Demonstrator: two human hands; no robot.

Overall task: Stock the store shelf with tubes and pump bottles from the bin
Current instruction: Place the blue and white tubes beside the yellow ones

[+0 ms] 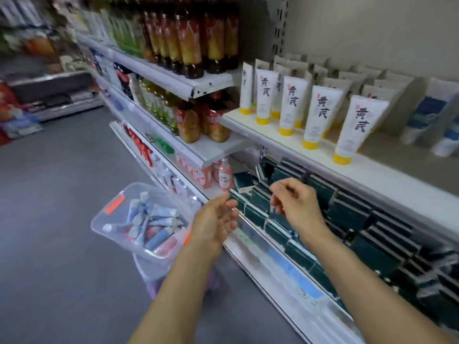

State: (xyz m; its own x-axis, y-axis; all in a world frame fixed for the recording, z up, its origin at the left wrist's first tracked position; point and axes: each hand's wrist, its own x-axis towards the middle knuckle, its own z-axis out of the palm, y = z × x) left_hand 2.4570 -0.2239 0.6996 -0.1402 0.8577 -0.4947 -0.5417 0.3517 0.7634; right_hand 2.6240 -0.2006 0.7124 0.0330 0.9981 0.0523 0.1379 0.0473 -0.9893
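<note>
Tubes (151, 225) lie jumbled in the bin (113, 207), left of my hands; left hand (217, 219), released, is nearer; right hand (294, 202) grasps nothing discernible.

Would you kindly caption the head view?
Empty left hand and right hand between tube bin and shelf.

I read two large dark characters, 黄芪, printed down the front of each white yellow-capped tube (267, 96); every other label stays too blurred for me.
</note>
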